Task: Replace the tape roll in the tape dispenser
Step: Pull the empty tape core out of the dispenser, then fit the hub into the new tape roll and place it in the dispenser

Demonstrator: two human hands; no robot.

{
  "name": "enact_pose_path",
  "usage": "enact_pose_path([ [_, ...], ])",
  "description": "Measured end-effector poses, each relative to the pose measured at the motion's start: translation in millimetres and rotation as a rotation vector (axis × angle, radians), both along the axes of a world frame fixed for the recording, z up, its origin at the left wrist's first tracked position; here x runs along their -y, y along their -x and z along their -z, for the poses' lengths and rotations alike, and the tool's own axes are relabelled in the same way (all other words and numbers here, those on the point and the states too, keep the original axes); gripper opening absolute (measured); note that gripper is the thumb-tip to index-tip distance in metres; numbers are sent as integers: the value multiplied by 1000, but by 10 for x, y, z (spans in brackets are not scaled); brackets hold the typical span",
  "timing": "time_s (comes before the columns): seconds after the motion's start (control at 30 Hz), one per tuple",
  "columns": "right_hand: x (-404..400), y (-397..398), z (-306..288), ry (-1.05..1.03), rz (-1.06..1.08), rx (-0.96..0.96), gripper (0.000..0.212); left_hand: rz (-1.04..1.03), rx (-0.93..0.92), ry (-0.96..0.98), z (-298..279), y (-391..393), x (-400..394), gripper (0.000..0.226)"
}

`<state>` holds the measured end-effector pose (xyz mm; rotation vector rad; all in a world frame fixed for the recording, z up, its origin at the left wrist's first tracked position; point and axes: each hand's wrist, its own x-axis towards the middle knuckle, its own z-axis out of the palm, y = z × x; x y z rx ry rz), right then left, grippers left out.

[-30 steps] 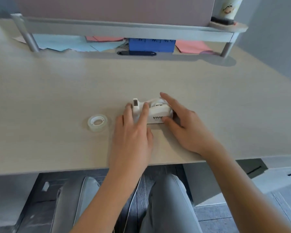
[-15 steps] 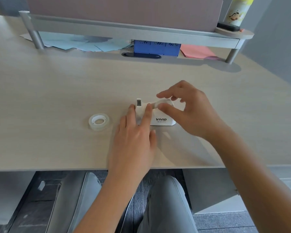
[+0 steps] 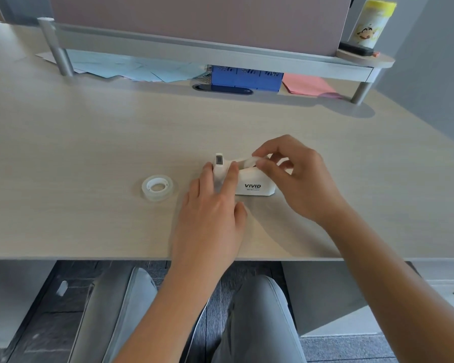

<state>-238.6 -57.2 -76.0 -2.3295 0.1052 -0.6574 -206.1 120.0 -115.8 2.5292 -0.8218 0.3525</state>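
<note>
A small white tape dispenser (image 3: pixel 254 186) marked VIVID stands near the middle of the desk. My left hand (image 3: pixel 212 213) lies over its cutter end, two fingers either side of the blade post, pressing it down. My right hand (image 3: pixel 294 176) hovers over the dispenser's top, thumb and forefinger pinched on the roll (image 3: pixel 247 161) seated in it. Much of that roll is hidden by my fingers. A second clear tape roll (image 3: pixel 157 186) lies flat on the desk to the left of the dispenser, apart from both hands.
The light wood desk (image 3: pixel 89 142) has a raised shelf (image 3: pixel 220 52) along the back, with blue papers, a blue box (image 3: pixel 247 77) and pink paper (image 3: pixel 308 85) beneath it. A yellow-capped canister (image 3: pixel 372 22) stands on the shelf's right end. My knees show below the desk's front edge.
My right hand rose from the dispenser's side onto its top and pinched the roll there, lifting it slightly. My left hand stayed pressed on the cutter end.
</note>
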Motion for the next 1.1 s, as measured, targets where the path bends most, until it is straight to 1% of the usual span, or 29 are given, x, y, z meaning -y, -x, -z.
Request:
enact_pose_path([
  [0.1, -38, -1, 84, -131, 43, 53, 10, -6, -2, 14, 2, 4, 7, 67],
  [0.2, -42, -14, 47, -243, 79, 135, 8, -8, 11, 15, 11, -2, 5, 67],
  [0.3, -56, 12, -11, -297, 98, 220, 9, 7, 3, 21, 6, 4, -8, 68],
  [0.37, -84, 52, -7, -338, 110, 249, 9, 10, -4, 64, -3, 21, -13, 68],
  [0.43, -121, 107, 11, -400, 124, 271, 9, -4, 14, 169, -12, 46, -22, 66],
  [0.47, -145, 135, 21, -436, 128, 272, 9, -13, 33, 262, -20, 63, -36, 63],
  [0.57, -238, 245, 62, -578, 149, 235, 11, 6, 86, 636, -17, 121, -87, 43],
  [0.6, -281, 284, 76, -640, 144, 213, 12, 17, 62, 736, -22, 157, -105, 37],
  [0.63, -329, 324, 87, -704, 130, 190, 13, 29, -8, 825, -39, 199, -118, 32],
  [0.67, -379, 359, 97, -759, 112, 172, 14, 41, -124, 906, -68, 243, -125, 28],
  [0.73, -481, 425, 109, -831, 83, 144, 15, 65, -419, 1025, -142, 330, -131, 20],
  [0.8, -568, 483, 105, -869, 60, 130, 12, 100, -647, 1115, -194, 380, -139, 10],
  [0.9, -647, 553, 68, -905, 23, 125, 10, 121, -798, 1224, -216, 374, -177, 12],
  [1.03, -692, 607, 31, -860, 36, 79, 9, 145, -953, 1331, -193, 355, -239, 9],
  [1.1, -712, 631, 36, -879, 26, 51, 19, 133, -977, 1343, -184, 368, -257, 9],
])
